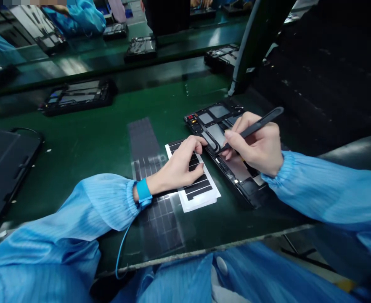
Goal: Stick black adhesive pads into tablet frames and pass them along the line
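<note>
Head view: right hand point(253, 141) is gripping tweezers point(263, 121) over the open device point(237, 169), lying on the bench point(109, 145). Left hand point(184, 166) is hanging over the sticker sheet point(202, 186), empty, thumb apart. Slipping tweezers could be scratching insides; a brushing palm, skewing the sheet.

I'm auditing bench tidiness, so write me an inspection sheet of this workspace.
Surface: green tabletop, glossy.
Job's things: opened electronic device, inner parts exposed; sheet of black strips on white backing; black tweezers.
Clutter: white scraps toward the left.
Hands: left hand over the strip sheet, thumb and fingers apart; right hand grips the tweezers over the device, tip contact unclear.
Cables: blue cord below the blue wristband; black cable at far left.
Surroundings: more opened devices beyond; co-worker's blue sleeve, top left.
</note>
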Demonstrator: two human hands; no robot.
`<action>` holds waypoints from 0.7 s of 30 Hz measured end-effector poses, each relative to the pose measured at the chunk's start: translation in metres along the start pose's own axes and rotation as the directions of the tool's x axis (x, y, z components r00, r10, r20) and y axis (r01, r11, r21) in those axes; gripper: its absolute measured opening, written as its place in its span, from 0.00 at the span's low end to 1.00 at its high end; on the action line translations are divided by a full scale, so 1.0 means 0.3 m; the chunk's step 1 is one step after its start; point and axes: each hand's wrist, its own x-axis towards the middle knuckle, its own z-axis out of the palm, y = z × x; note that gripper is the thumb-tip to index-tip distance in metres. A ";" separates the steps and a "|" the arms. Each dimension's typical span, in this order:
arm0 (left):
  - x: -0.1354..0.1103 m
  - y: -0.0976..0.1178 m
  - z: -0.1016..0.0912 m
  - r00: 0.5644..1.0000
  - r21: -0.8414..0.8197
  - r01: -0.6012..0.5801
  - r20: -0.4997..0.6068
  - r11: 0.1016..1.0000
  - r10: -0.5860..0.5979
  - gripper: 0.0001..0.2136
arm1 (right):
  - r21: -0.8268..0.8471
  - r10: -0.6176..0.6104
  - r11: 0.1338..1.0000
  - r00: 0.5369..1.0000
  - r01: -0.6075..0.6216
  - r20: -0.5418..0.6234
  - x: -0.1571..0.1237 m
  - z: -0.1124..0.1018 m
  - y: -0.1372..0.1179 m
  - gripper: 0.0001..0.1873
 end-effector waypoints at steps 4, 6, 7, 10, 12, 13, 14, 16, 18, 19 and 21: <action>-0.002 0.008 -0.006 1.000 -0.003 -0.005 0.026 1.000 0.005 0.10 | -0.021 -0.026 0.999 1.000 0.026 0.008 0.002 -0.004 0.005 0.13; -0.003 0.013 -0.006 0.999 -0.011 -0.012 0.031 1.000 0.012 0.10 | -0.037 -0.041 0.998 0.999 0.042 0.020 0.004 -0.004 0.010 0.13; -0.003 0.015 -0.006 0.999 -0.016 -0.014 0.033 1.000 0.014 0.09 | -0.043 -0.054 0.998 0.998 0.055 0.028 0.005 -0.004 0.012 0.13; -0.004 0.016 -0.008 0.999 -0.037 -0.026 0.045 0.999 0.028 0.09 | -0.083 -0.091 0.992 0.995 0.095 0.052 0.008 -0.007 0.016 0.11; -0.003 0.015 -0.014 0.997 -0.047 -0.047 0.059 0.998 0.050 0.09 | -0.137 -0.107 0.984 0.991 0.116 0.078 0.006 -0.010 0.016 0.11; -0.002 0.014 -0.016 0.996 -0.040 -0.058 0.070 0.998 0.060 0.09 | -0.161 -0.113 0.979 0.989 0.128 0.100 0.003 -0.011 0.017 0.11; -0.001 0.014 -0.018 0.994 -0.018 -0.068 0.082 0.998 0.069 0.09 | -0.176 -0.123 0.974 0.984 0.145 0.129 -0.001 -0.012 0.017 0.11; 0.000 0.017 -0.016 0.989 0.065 -0.103 0.113 0.993 0.095 0.09 | -0.165 -0.163 0.968 0.973 0.189 0.163 -0.008 -0.014 0.017 0.11; -0.002 0.031 -0.007 0.972 0.203 -0.183 0.182 0.962 0.146 0.09 | -0.116 -0.217 0.968 0.974 0.223 0.059 -0.007 -0.018 0.014 0.11; -0.003 0.042 -0.003 0.959 0.281 -0.232 0.228 0.931 0.170 0.08 | -0.096 -0.222 0.971 0.974 0.218 -0.037 0.001 -0.022 0.009 0.10; -0.003 0.068 -0.007 0.924 0.387 -0.321 0.326 0.864 0.197 0.08 | -0.091 -0.178 0.982 0.968 0.164 -0.177 0.033 -0.029 -0.010 0.09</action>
